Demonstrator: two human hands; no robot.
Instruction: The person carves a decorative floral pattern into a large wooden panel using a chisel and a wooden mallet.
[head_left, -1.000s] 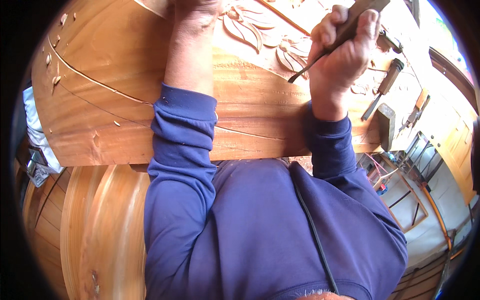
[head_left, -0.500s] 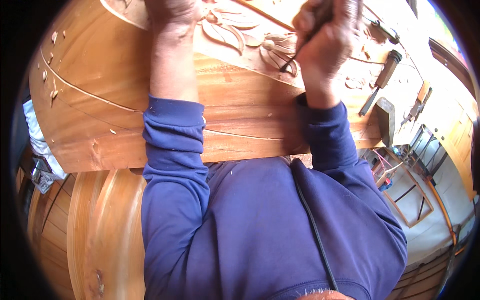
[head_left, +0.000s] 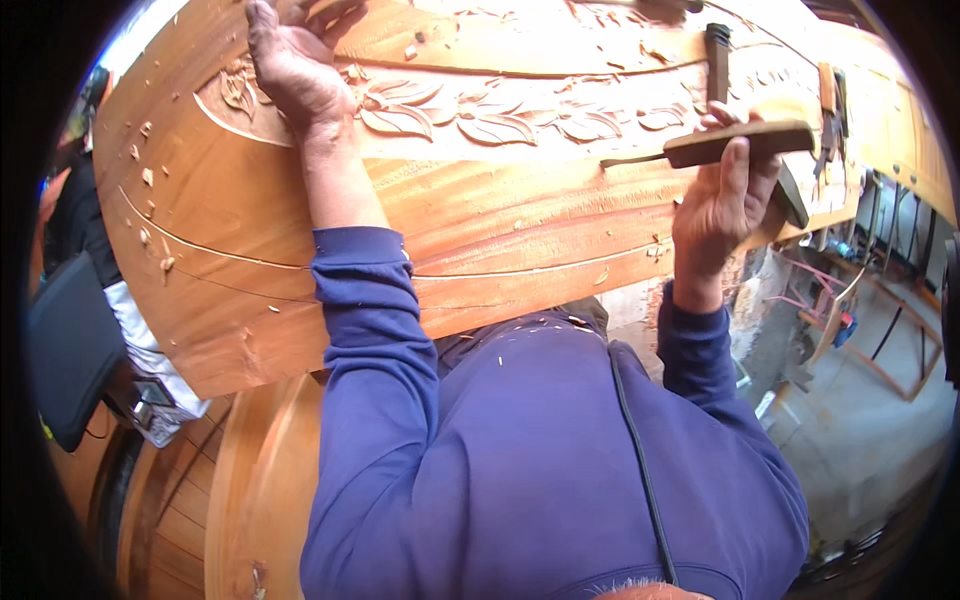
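My right hand [head_left: 724, 205] grips a long, dark wooden-handled carving tool [head_left: 730, 145], held sideways over the wooden panel [head_left: 500, 220], its thin, curved blade pointing left. At the upper left, my left hand [head_left: 305, 75] is open and empty, palm up, with loosely bent fingers, beside a carved band of leaves and flowers [head_left: 495, 120]. A dark-handled chisel [head_left: 717, 55] lies on the panel above my right hand. More chisels [head_left: 830, 110] lie to its right, and a dark metal block [head_left: 790, 200] is partly hidden behind my right hand. Pale shavings are scattered over the wood.
Curved wooden pieces [head_left: 250, 470] sit below the panel. A person in dark and white clothes [head_left: 140, 335] is at the left edge, by a dark flat object [head_left: 70, 345]. A frame [head_left: 900, 330] stands at the lower right; another panel [head_left: 910, 130] is beyond.
My left hand has moved left and turned up, fingers now visible. The held tool moved down and right and swung nearly level. The view shifted, showing more carving and the person at left.
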